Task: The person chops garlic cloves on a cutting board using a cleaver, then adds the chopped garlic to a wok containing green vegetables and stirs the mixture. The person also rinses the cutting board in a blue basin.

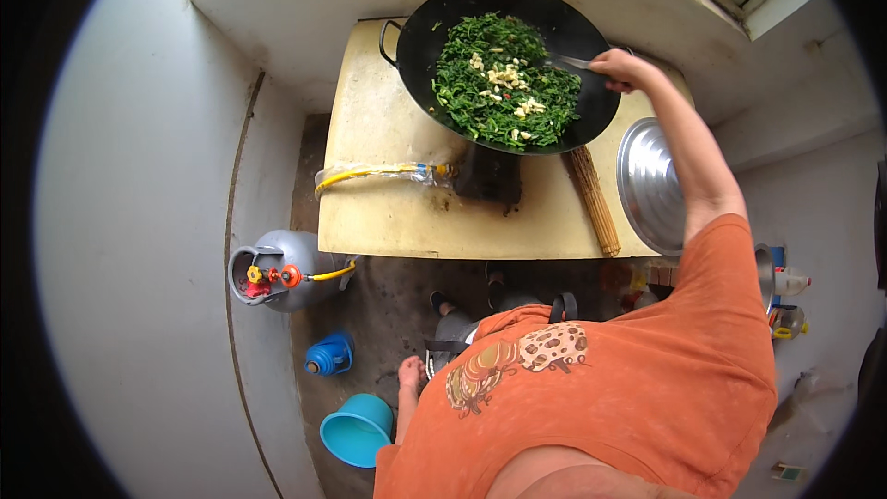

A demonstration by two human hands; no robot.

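Observation:
A large black wok (601,115) sits on a dark gas burner (490,176) at the back of the worktop. Chopped leafy greens (462,83) fill its middle, with pale chopped pieces that look like garlic (504,77) heaped on top and a few red bits. My right hand (624,69) reaches over the wok's right rim, fingers closed round the handle of a metal spatula (571,62); its head is buried in the greens. My left hand (412,371) hangs low at my side, fingers curled, with nothing visible in it.
The burner stands on a yellowish worktop (388,222). A bundled-stick brush (593,203) and round metal lid (647,185) lie right of it. A yellow hose (370,171) runs left, near a grey gas cylinder (294,263). A blue flask (330,353) and turquoise bucket (356,434) stand on the floor.

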